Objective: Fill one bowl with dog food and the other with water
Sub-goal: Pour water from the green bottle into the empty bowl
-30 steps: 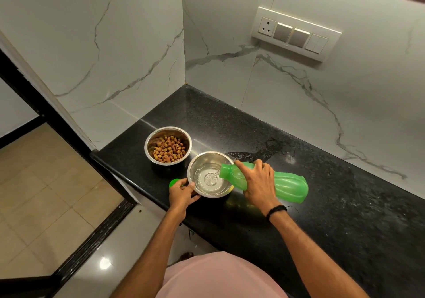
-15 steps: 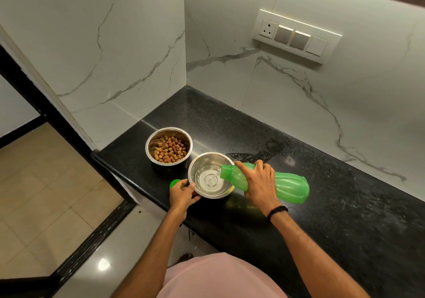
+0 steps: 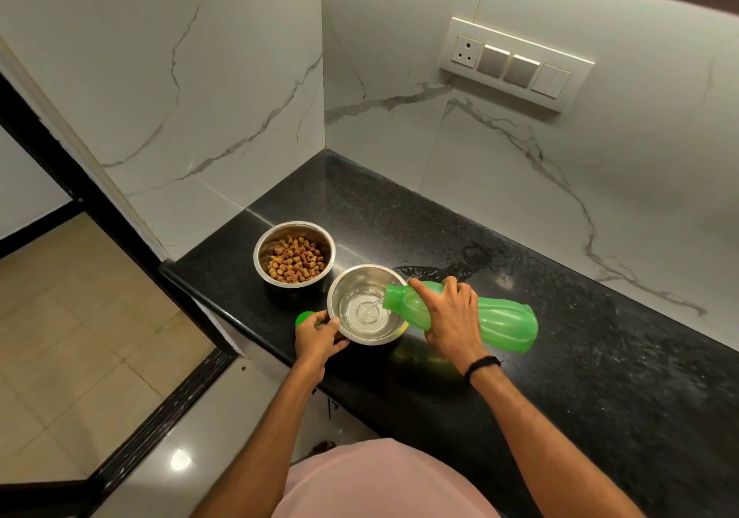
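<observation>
Still pouring, and hardly any change from half a second back. Same tilt on the green bottle point(image 3: 504, 323), lying almost flat just right of the water bowl point(image 3: 362, 270), mouth over the rim, thin stream of water point(image 3: 366, 314) dropping to the middle and rippling there. Maybe a touch more in the bowl than a second ago; hard to call.

Right hand point(image 3: 450, 317) in the same spot, fingers point(image 3: 452, 288) wrapped tight over the bottle's neck end, black band point(image 3: 482, 365) at the wrist.

Left hand point(image 3: 318, 337) unmoved at the near-left edge of the water bowl, fingers point(image 3: 330, 322) drawn in narrow, thumb tip against the rim, curled round a green cap point(image 3: 304, 317) poking out just left of the bowl.

Food bowl point(image 3: 260, 249) just behind and left of the water bowl, almost touching, part-filled with brown dog food point(image 3: 296, 263), untouched. Both on the black table point(image 3: 580, 357). Wet patch point(image 3: 480, 257) behind and right of the water bowl. Switch panel point(image 3: 516, 63) on the marble wall, well behind it.
</observation>
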